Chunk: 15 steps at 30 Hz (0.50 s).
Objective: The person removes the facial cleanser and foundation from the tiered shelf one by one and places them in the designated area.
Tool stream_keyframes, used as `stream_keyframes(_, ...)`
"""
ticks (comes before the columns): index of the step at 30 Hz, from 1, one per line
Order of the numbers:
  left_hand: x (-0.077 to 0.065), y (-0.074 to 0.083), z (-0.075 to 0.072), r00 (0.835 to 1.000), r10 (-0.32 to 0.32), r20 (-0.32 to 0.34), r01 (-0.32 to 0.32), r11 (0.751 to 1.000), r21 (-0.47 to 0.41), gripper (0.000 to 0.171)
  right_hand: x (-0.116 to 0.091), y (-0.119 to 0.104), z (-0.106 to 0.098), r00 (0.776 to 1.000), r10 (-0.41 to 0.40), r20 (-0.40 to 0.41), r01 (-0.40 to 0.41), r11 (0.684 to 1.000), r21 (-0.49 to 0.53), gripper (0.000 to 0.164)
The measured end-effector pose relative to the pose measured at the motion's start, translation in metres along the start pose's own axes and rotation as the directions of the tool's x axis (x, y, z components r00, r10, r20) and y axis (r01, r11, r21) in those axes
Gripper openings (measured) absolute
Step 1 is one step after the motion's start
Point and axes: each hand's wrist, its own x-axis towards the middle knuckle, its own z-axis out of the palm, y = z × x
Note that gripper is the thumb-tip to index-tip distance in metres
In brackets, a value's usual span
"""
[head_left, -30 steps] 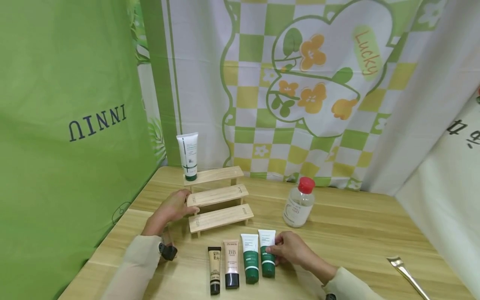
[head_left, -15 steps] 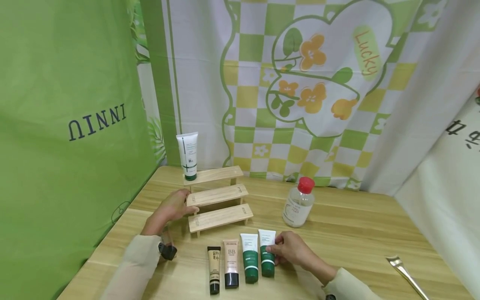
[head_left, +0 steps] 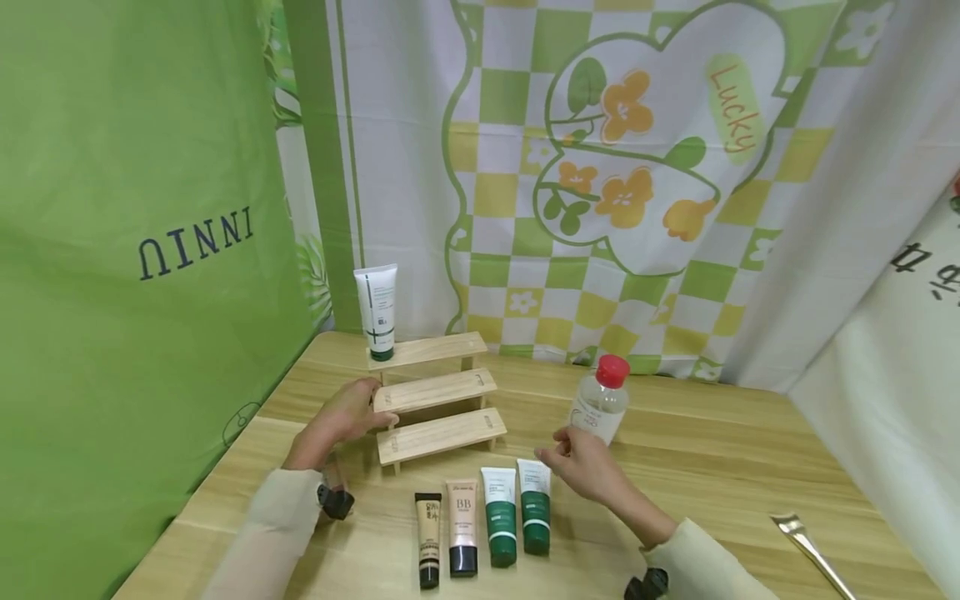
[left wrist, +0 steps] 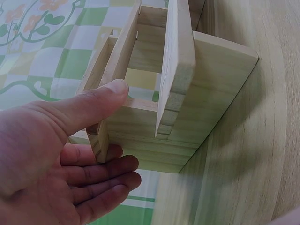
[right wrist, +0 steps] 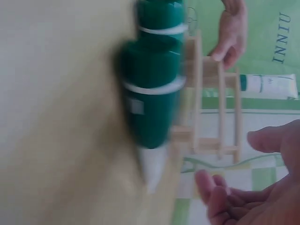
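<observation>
My left hand grips the left end of the middle step of a three-tier wooden stand. In the left wrist view, its thumb lies over the board and its fingers curl beneath. On the top step a white tube stands upright on a green cap. My right hand holds nothing; thumb and fingers are apart, above the top end of the rightmost green-and-white tube. Beside that tube lie another green-and-white tube, a pink BB cream tube and a small beige tube with black ends.
A clear bottle with a red cap stands just behind my right hand, partly hidden by it. A silver metal tool lies at the right. Green and patterned curtains enclose the wooden table at the left and back.
My right hand has let go of the rightmost green-and-white tube and moved up and away toward the bottle. The left hand and the stand have not moved.
</observation>
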Motion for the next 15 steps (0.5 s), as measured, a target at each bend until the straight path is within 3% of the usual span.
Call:
stream_keyframes(5,0.0,-0.002,0.0,1.0,0.002,0.005,-0.002,1.0,-0.002,0.042,0.044,-0.032,-0.003,0.987,-0.14,-0.079,0.143,0.989,0.024,0.046)
stream_keyframes(10,0.001,-0.004,-0.001,1.0,0.017,0.003,-0.017,1.0,0.012,0.042,0.102,-0.073,0.012,0.969,-0.222,-0.109,0.233,0.967,0.104,0.053)
stream_keyframes(12,0.002,-0.003,-0.001,1.0,0.024,0.003,-0.024,1.0,0.008,0.042,0.123,-0.089,0.021,0.956,-0.272,-0.112,0.278,0.96,0.041,0.057)
stream_keyframes(15,0.004,-0.001,0.001,0.999,0.036,0.001,-0.036,0.999,0.004,0.043,0.149,-0.11,0.032,0.935,-0.337,-0.108,0.316,0.934,-0.169,0.066)
